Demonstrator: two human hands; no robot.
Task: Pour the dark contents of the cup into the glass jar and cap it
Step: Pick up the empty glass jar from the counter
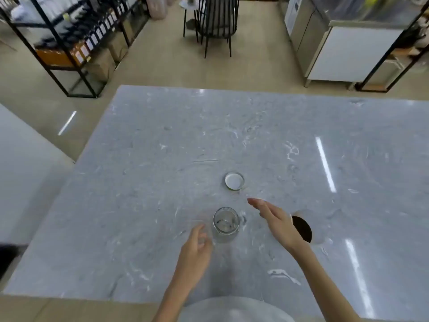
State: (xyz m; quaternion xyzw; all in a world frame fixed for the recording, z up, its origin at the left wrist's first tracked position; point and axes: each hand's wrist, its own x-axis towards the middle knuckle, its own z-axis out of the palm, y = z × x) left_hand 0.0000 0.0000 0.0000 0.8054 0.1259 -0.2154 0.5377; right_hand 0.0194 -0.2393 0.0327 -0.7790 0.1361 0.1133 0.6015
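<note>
I see glass jar upright on grey marble worktop, uncapped. Left hand just beside it, fingers loosely curled, holding nothing. Right hand open flat, empty, above worktop between jar and cup of dark contents. Lid lies beyond jar, apart.

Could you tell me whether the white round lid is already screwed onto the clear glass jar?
No, the white round lid lies flat on the grey marble table, apart from the open clear glass jar.
</note>
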